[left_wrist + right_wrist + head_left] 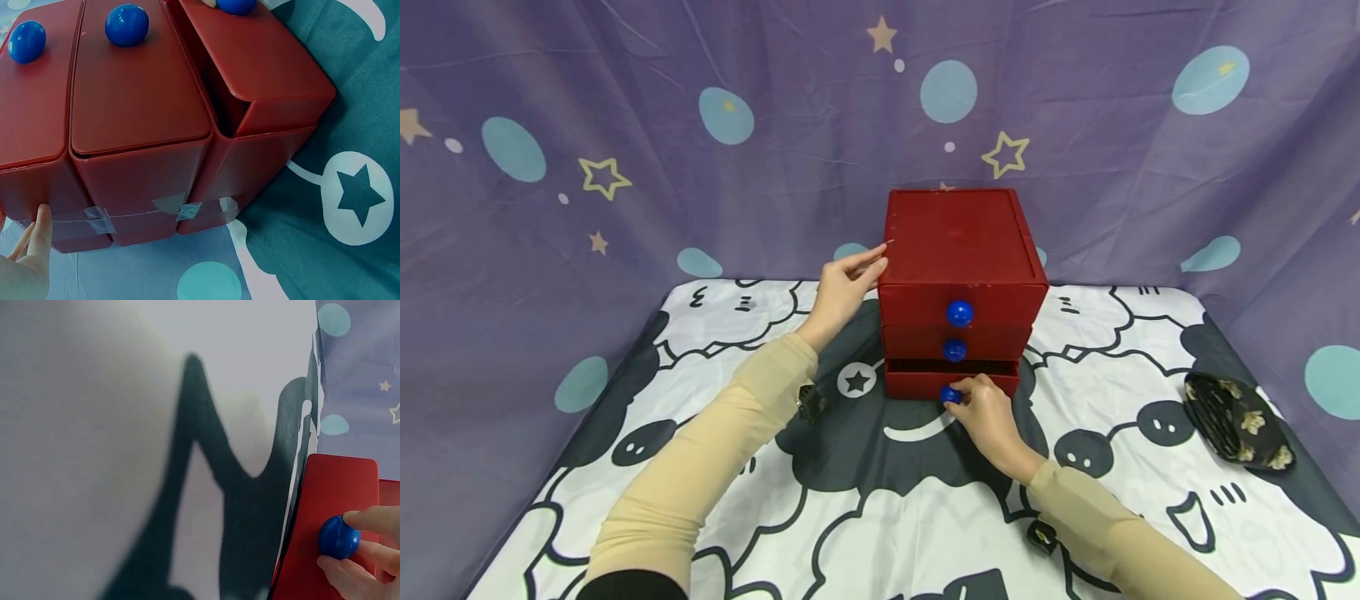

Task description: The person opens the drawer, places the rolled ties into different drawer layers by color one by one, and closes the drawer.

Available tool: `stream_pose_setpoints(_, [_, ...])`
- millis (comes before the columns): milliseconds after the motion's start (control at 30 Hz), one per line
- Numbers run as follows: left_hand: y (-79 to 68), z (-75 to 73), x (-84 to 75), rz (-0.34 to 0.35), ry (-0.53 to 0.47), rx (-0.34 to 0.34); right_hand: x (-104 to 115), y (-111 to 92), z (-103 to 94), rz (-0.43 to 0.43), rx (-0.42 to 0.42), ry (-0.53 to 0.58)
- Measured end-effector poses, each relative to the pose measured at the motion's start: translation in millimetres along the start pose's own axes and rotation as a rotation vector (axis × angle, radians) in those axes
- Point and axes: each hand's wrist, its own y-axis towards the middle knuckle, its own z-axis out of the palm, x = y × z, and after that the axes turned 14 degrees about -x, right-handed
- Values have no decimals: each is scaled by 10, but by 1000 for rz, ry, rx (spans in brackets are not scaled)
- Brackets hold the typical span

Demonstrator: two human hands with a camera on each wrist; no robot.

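Note:
A red three-drawer cabinet [958,237] with round blue knobs stands at the back of the table. Its bottom drawer [913,385] is pulled partly out, with a dark gap above its front; the upper two are closed. My right hand [988,417] pinches the bottom drawer's blue knob [338,537] between thumb and fingers. My left hand [838,296] rests against the upper left side of the cabinet, its fingers fairly straight. In the left wrist view, fingers [41,234] touch the side wall near the top drawer, and clear tape [100,220] runs along that wall.
The table cloth [865,533] is black and white with cartoon sheep faces. A folded dark floral pouch [1238,422] lies at the right of the table. A purple curtain [805,192] with stars and dots hangs right behind the cabinet.

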Motion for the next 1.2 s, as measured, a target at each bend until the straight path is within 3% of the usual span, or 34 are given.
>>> stream_pose_setpoints(567, [8,3,6,-3,-21,-2,66,-122,-69,24,30,-14])
stream_pose_setpoints(1200, [2,2,4,-2,-30,4,92,-260,-131,-21,15,-32])
